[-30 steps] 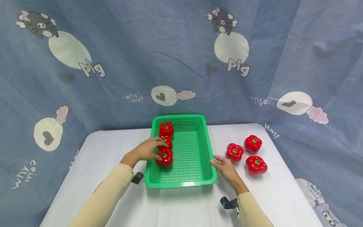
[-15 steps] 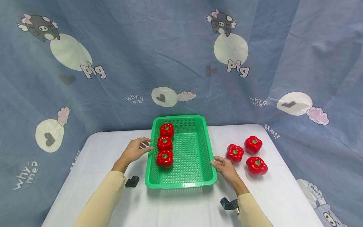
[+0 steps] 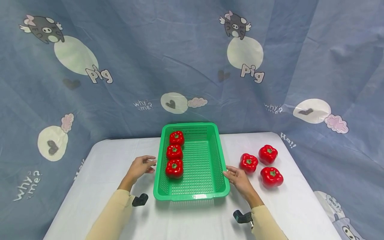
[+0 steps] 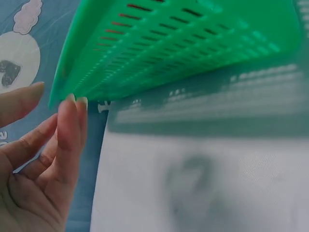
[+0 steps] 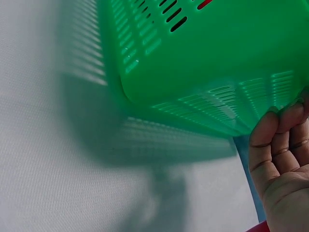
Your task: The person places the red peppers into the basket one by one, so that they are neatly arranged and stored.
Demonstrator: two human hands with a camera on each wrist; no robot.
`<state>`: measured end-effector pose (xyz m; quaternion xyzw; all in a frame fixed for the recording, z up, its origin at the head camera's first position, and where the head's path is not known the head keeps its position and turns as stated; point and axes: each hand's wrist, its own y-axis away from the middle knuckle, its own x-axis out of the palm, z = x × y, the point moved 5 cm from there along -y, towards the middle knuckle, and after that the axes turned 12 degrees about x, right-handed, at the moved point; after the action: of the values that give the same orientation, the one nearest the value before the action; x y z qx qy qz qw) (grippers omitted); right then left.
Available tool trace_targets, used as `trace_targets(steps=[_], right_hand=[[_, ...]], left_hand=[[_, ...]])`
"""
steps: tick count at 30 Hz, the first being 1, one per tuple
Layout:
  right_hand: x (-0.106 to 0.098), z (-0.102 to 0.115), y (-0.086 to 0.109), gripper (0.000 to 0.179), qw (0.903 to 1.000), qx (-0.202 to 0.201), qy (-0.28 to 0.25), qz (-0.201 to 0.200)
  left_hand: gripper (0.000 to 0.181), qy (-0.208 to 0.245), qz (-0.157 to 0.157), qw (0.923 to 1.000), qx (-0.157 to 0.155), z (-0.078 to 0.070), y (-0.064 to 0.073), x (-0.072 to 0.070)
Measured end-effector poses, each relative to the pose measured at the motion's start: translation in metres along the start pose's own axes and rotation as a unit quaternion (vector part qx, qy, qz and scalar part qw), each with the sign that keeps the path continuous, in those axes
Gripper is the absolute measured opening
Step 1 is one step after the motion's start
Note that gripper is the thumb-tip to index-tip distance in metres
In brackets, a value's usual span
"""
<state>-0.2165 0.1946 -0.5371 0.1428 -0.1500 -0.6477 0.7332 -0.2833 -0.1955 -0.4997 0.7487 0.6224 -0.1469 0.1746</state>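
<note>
A green plastic basket [image 3: 196, 196] stands on the white-covered table. Along its left inner side, three red bell peppers [image 3: 174, 168] sit in a row, stems up. My left hand [image 3: 139, 168] is outside the left rim, thumb and fingers apart, holding nothing. In the left wrist view its fingertips [image 4: 72, 99] come right up to the basket's outer wall. At the right rim, my right hand [image 3: 240, 180] pinches the edge, with the thumb over the rim and the fingers [image 5: 268, 130] against the outside wall.
Right of the basket, three more bell peppers [image 3: 271, 177] lie on the white tablecloth [image 3: 192, 223], the nearest one close to my right hand. Behind the table hangs a blue printed curtain [image 3: 192, 53]. A dark wrist camera [image 3: 140, 200] juts from each sleeve.
My left hand has left the peppers inside the basket, moved out over the left rim, and come slightly nearer to me outside it. The right hand and basket stay put.
</note>
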Motion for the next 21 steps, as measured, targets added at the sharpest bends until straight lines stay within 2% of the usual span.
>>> trace_targets(steps=[5,12,17,21], right_hand=[[0.001,-0.001,0.001,0.047,1.0000,0.004,0.003,-0.002],[0.001,0.000,0.002,0.047,1.0000,0.002,-0.002,0.001],[0.000,0.000,0.002,0.047,1.0000,0.003,0.007,-0.001],[0.000,0.001,0.002,0.049,0.9996,0.001,0.028,-0.002]], left_hand=[[0.042,0.050,0.006,0.9981,-0.037,0.004,0.007,0.007],[0.045,0.092,0.015,0.9944,-0.050,0.003,0.014,0.012],[0.048,0.155,0.026,0.9848,-0.073,0.011,0.016,0.019],[0.049,0.199,0.034,0.9765,-0.076,0.017,0.015,0.023]])
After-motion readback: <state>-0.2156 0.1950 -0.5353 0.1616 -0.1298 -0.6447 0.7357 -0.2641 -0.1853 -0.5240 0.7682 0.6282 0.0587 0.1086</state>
